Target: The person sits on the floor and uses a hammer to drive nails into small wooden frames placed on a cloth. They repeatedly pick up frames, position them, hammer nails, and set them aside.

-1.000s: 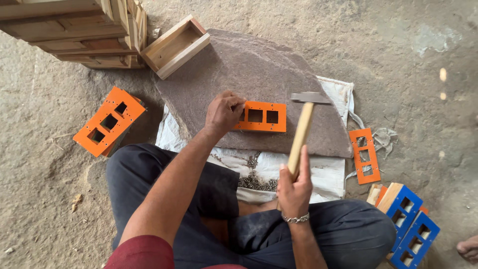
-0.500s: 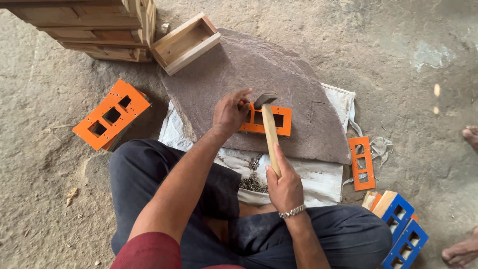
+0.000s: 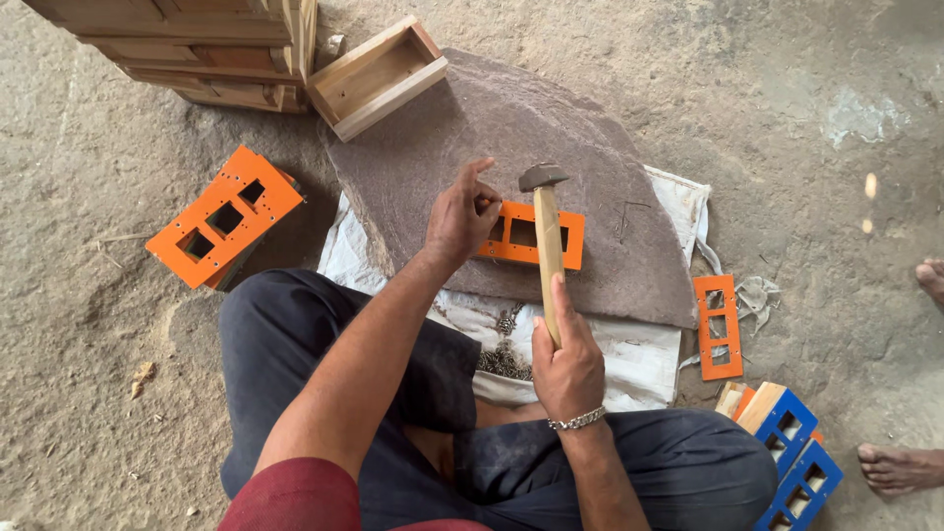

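The orange plate (image 3: 531, 236), a flat rectangle with two square cut-outs, lies on the stone slab (image 3: 511, 128), and the left hand (image 3: 460, 218) pins its near end, fingers bent down onto it with the forefinger lifted. The right hand (image 3: 565, 369) is wrapped tight around the wooden handle of the hammer (image 3: 543, 211), whose dark steel head hangs just above the plate, right beside those left fingers. That's the danger: a blow off line would land on the fingertips, and a glancing hit could skid the thin plate across the rough, grainy stone. The slab is broad and rounded, sitting on a white sack (image 3: 629, 344), with a little heap of dark nails (image 3: 503, 356) on the sack near the knees. Out left on the sandy floor rests an orange box (image 3: 221, 218) with square openings and dotted fastenings. A bare wooden box (image 3: 379, 74), open and empty, leans at the slab's top edge. Right of the slab lies a second orange plate (image 3: 718, 324), and blue boxes (image 3: 792, 447) sit beyond it.
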